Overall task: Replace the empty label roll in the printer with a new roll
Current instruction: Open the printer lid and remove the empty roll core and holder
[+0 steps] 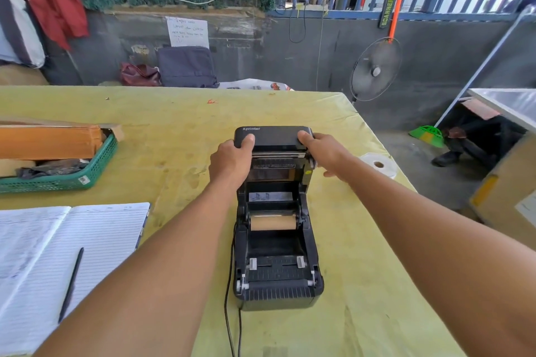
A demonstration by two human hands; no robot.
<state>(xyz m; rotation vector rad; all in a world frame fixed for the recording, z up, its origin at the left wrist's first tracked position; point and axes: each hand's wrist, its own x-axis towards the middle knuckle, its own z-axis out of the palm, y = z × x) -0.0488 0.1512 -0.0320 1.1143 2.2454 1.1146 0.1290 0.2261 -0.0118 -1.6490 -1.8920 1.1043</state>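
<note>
A black label printer (277,284) stands on the yellow-covered table (162,136) with its lid (274,136) swung up and back. Inside its bay sits the empty brown cardboard core (272,222) between the holders. My left hand (232,161) grips the lid's left edge, thumb on top. My right hand (320,152) grips the lid's right edge, thumb on top, fingers down the side. A new white label roll (378,166) lies flat on the table to the right of the printer, partly hidden behind my right forearm.
An open lined notebook (58,264) with a black pen (71,284) lies at the front left. A green basket (72,177) with cardboard sits at the left. Black cables (232,324) trail from the printer toward me. The table's right edge drops off beside a fan (375,69).
</note>
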